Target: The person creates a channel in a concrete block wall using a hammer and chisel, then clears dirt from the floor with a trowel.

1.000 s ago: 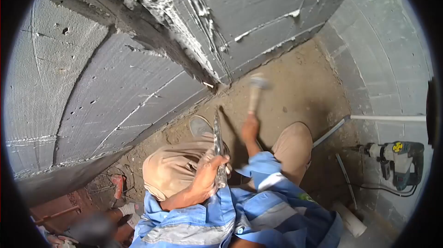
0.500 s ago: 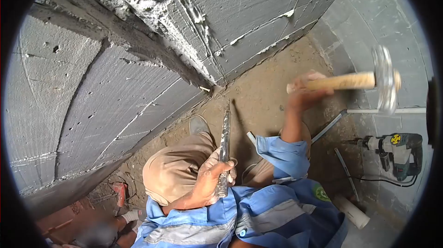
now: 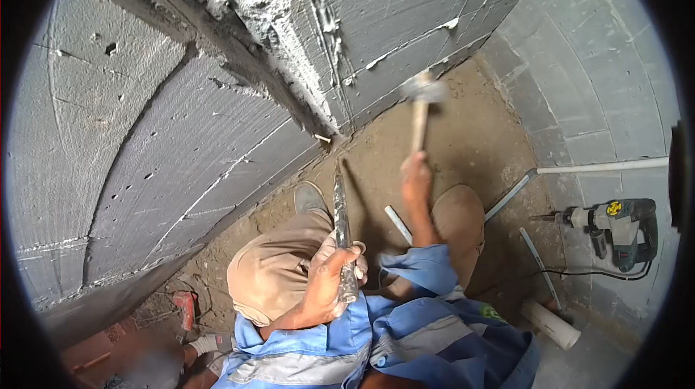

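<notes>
My left hand [image 3: 337,266] is wrapped around a long, worn metal chisel [image 3: 340,204] near its lower end. The chisel's pointed tip is toward the foot of the grey wall [image 3: 210,136], where a rough groove [image 3: 253,63] runs down to the floor. My right hand [image 3: 416,172] grips a hammer [image 3: 420,125] by its wooden handle. The hammer's metal head is blurred and points away from me, over the floor and to the right of the chisel. A small pale stub [image 3: 322,138] sticks out at the groove's bottom.
A rotary hammer drill [image 3: 626,233] with a black cord lies at the right. Near it are a white pipe [image 3: 601,166], a short wide pipe [image 3: 552,325] and thin pipe pieces [image 3: 539,262]. Behind at lower left are a red power tool [image 3: 185,309] and another person's gloved hand [image 3: 206,343].
My right hand has swung the hammer leftward, from far right with its handle lying sideways to a position with its head pointing forward. The chisel has shifted slightly left in view.
</notes>
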Tool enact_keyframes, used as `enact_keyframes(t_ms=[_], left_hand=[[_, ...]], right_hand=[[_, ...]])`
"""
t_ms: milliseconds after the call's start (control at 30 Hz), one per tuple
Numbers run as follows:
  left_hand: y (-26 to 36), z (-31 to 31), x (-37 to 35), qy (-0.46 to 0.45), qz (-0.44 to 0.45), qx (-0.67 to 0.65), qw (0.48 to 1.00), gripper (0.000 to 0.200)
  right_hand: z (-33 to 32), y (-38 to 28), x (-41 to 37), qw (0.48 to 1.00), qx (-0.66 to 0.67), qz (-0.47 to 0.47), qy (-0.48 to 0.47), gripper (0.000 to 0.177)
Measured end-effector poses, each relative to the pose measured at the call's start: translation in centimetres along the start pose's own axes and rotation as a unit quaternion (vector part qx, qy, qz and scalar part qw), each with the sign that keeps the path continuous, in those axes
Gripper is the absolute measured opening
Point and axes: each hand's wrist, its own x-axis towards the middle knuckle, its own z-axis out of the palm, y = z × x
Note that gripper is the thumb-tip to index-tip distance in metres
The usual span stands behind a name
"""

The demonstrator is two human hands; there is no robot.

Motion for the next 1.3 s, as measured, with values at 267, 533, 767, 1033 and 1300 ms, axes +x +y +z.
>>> enact_keyframes(t_ms=[267,533,767,1033,1300], left_hand=[[0.6,-0.3,-0.5,-0.01,0.015,-0.03,0.999,0.028],[1.3,0.5,-0.5,-0.02,0.008,-0.027,0.999,0.021],[0.8,0.3,-1.1,-0.043,0.012,-0.023,0.999,0.022],[0.7,0.0,-0.5,-0.015,0.014,-0.003,1.0,0.023],[1.0,0.1,-0.1,-0.067,-0.015,-0.056,0.996,0.022]], right_hand=[[1.4,2.3,4.5,0.92,0.062,-0.293,0.252,0.066],[7.1,12.0,-4.8,0.973,-0.132,0.078,-0.175,0.08],[-1.1,6.5,-5.0,0.983,0.015,0.15,-0.102,0.047],[7.7,8.9,-1.3,0.952,-0.068,-0.211,0.212,0.049],[7.5,12.6,-5.3,0.943,-0.204,0.221,-0.14,0.086]])
